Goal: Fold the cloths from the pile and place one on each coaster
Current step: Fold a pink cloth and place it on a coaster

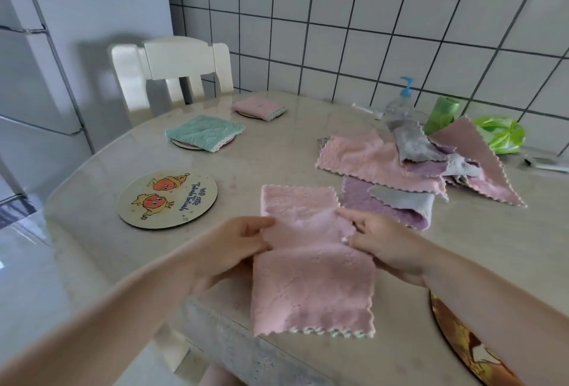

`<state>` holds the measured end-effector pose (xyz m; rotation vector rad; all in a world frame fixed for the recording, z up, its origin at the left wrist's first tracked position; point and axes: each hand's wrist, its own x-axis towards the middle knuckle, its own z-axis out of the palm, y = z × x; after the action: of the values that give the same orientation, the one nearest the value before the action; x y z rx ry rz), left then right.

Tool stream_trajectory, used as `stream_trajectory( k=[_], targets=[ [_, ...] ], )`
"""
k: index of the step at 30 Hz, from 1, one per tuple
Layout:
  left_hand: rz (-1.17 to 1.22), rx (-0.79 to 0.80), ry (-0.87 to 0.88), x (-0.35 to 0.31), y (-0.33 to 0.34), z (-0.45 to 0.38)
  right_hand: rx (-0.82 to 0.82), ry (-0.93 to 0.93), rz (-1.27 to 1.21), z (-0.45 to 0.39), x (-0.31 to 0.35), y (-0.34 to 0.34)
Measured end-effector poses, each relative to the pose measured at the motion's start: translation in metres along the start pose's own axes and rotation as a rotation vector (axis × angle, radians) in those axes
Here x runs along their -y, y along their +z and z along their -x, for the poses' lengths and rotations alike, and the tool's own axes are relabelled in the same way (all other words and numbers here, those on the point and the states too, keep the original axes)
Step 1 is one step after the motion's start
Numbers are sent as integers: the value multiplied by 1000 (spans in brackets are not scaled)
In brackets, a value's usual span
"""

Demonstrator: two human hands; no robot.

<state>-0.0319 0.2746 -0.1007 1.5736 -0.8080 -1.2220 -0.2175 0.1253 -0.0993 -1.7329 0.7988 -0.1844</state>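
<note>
Both hands (234,247) (381,244) pinch pink cloth (311,274) | half-folded | scalloped hem

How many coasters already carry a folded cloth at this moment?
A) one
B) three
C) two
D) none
C: a folded teal cloth and a folded pink cloth each lie on a far coaster, while the cartoon coaster is bare and the near-right coaster carries no cloth.
</note>
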Motion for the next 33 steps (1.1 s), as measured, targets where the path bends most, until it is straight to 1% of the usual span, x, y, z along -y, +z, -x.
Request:
stream_trajectory(
  k=[3,5,7,8,9,11,12,13,14,16,18,19,21,23,25,27,29,31,33],
  targets=[
    [7,-8,43,4,-8,3,14,19,-114,7,-6,-1],
    [-103,32,114,14,-17,8,64,-4,-159,15,-10,-4],
    [-355,66,242,29,-26,13,127,-10,-153,25,-13,-7],
    [-497,42,318,35,-28,16,149,-10,-143,30,-15,-8],
    [-665,-17,424,40,-30,20,173,-13,-126,33,-17,-10],
    [-1098,-193,684,43,-29,23,232,-17,-109,37,-19,-10],
    [-1253,-219,798,46,-28,22,251,-25,-104,40,-18,-8],
    [-1352,-193,883,47,-27,20,251,-41,-92,40,-18,-7],
    [-1395,-135,949,49,-28,18,240,-49,-74,43,-17,-6],
    [-1373,-15,1055,51,-26,15,217,-52,-76,47,-13,-3],
    [-1290,52,1109,52,-23,14,248,3,-147,52,-11,-2],
    [-1223,77,1114,54,-22,15,278,25,-188,53,-13,-2],
    [-1010,89,1038,56,-19,17,284,63,-303,56,-14,-2],
    [-778,36,850,56,-18,21,246,112,-412,57,-18,-4],
    [-640,-105,716,54,-15,18,217,89,-424,59,-18,-3],
    [-556,-237,674,49,-10,11,158,-6,-238,55,-16,-2],
    [-472,-267,636,39,-4,3,39,-112,-4,48,-11,1],
    [-432,-297,620,30,-2,-7,-128,-194,62,33,-7,0],
    [-444,-320,638,21,-1,-17,-314,-240,42,16,-7,-1]
  ],
)
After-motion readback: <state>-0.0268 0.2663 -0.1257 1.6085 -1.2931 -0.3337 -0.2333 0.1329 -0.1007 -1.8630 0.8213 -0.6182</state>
